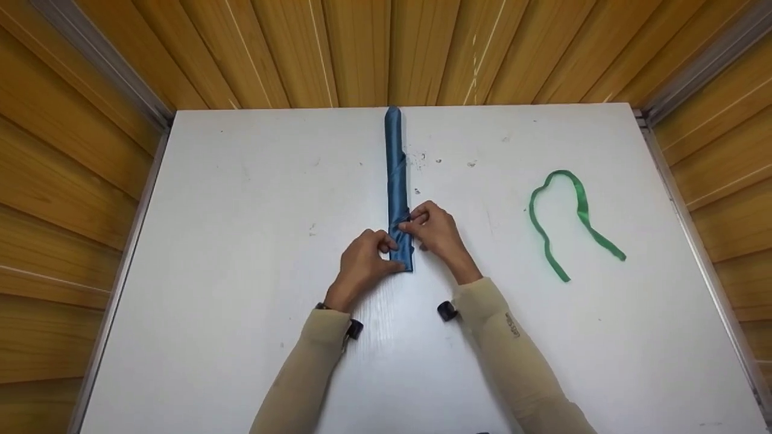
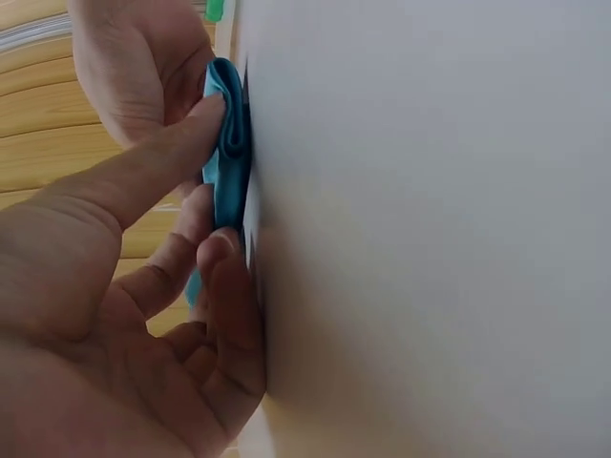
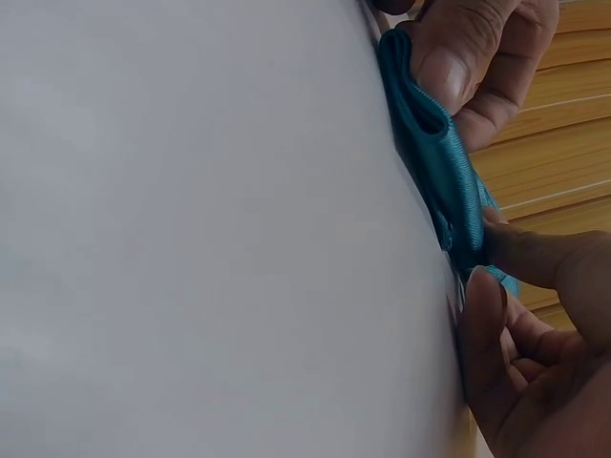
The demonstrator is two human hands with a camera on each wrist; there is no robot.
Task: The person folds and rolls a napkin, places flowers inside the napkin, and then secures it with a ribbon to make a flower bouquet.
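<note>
A shiny blue cloth [image 1: 397, 187], folded into a long narrow strip, lies lengthwise on the white table. At its near end, my left hand [image 1: 363, 259] holds it, the thumb laid across the end and the fingers at the left edge. Slightly farther up, my right hand [image 1: 439, 232] pinches the right edge between thumb and fingers. In the left wrist view the end of the cloth [image 2: 229, 181] shows rolled layers under the thumb. The right wrist view shows the cloth [image 3: 453, 181] low against the tabletop, with a fold open at its end.
A green ribbon [image 1: 584, 208] lies in a loose arch on the right side of the white table [image 1: 241, 211]. Yellow wood-panel walls [image 1: 356, 54] stand along the back and both sides. The far tip of the cloth reaches the table's back edge.
</note>
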